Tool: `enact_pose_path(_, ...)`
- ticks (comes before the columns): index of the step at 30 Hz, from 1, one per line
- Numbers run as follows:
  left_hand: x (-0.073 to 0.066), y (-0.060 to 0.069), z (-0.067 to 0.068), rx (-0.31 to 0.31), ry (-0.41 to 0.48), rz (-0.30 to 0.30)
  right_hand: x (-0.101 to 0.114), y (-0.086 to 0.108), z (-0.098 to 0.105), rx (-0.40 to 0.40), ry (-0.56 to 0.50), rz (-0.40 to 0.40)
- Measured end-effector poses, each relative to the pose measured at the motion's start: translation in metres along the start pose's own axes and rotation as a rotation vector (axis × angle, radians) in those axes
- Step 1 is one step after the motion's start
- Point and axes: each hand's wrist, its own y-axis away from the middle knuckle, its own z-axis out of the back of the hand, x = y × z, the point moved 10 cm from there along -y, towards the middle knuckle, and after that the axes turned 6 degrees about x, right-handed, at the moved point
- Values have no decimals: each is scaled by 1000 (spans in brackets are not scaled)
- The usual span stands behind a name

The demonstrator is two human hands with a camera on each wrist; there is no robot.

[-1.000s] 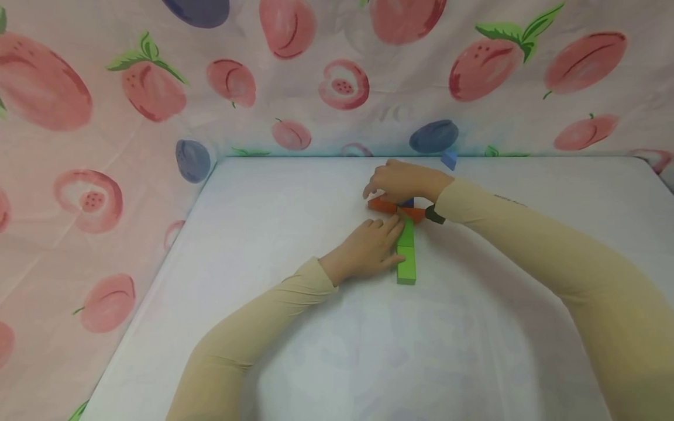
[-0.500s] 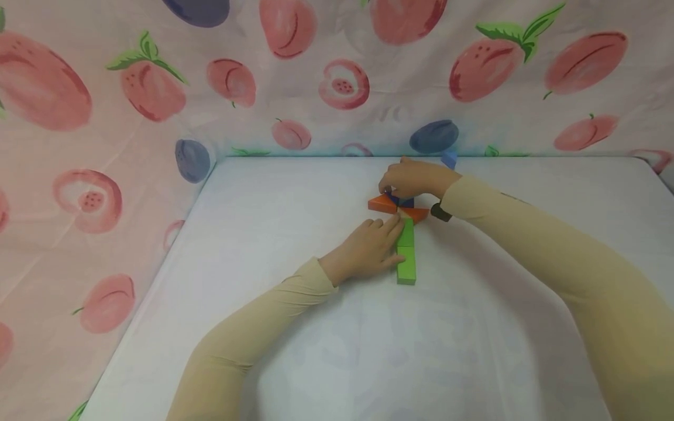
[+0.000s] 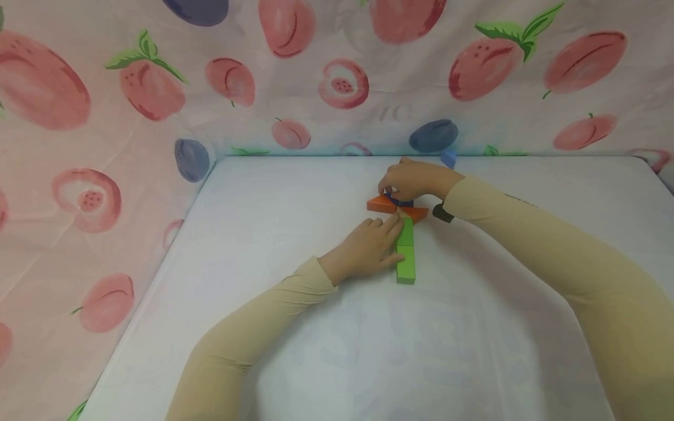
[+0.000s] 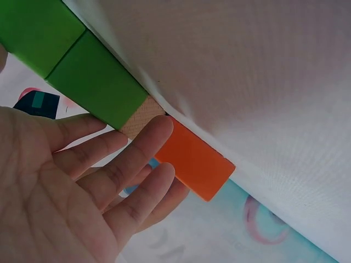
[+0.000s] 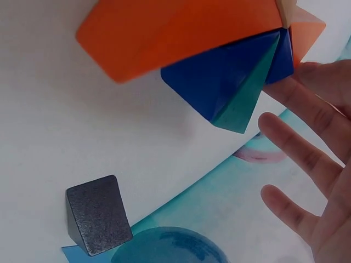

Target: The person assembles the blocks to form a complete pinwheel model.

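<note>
Two green blocks point(image 3: 406, 263) lie end to end in a row, with a small natural-wood piece point(image 4: 144, 118) at their far end. My left hand point(image 3: 364, 248) rests beside them, its relaxed fingers touching the wood piece and the green side. Orange triangular blocks point(image 3: 381, 204) point left and right from the wood piece. Behind them sit blue triangular blocks point(image 5: 225, 74), one with a teal-looking face. My right hand point(image 3: 413, 179) reaches over from the right and pinches the left blue triangular block point(image 5: 282, 60) between thumb and finger; its other fingers are spread.
A dark triangular block point(image 3: 443, 213) stands right of the group, below the right cuff. Another blue block point(image 3: 449, 159) lies at the table's back edge. A fruit-printed cloth point(image 3: 342, 128) rises behind the white table point(image 3: 295, 351) and along its left side.
The right hand has shifted slightly right, uncovering the left orange block and part of the blue one. The right orange block sits slightly farther right. The left hand stays in place.
</note>
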Motion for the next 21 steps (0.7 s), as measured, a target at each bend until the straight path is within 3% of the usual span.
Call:
enact_pose_path(12,0,0,-1,1,-7,-4,-2,0,0,-3,-48,-18)
enact_pose_path(21,0,-1,-2,-2,-7,-4,6,-6,-9,39,-8,-8)
